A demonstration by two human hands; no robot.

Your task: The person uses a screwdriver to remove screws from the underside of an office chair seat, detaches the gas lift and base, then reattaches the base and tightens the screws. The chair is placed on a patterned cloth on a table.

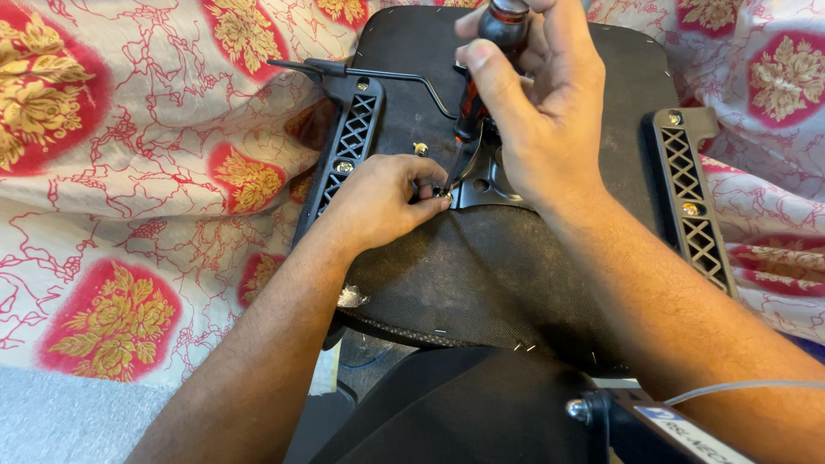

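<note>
The screwdriver (481,77) was gripped upright in the closed right hand (533,120), its tip steadied on a screw (446,197) pinched by the left hand (382,202) fingers at the upturned seat base (481,266) centre plate (485,185).

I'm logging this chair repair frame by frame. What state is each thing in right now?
Screwdriver: upright, gripped, tip down at the metal plate.
Right hand: closed around the screwdriver handle.
Left hand: fingertips pinched at the screwdriver tip.
Chair seat: upside down on the patterned sheet.
Metal plate: lying on the seat underside.
</note>
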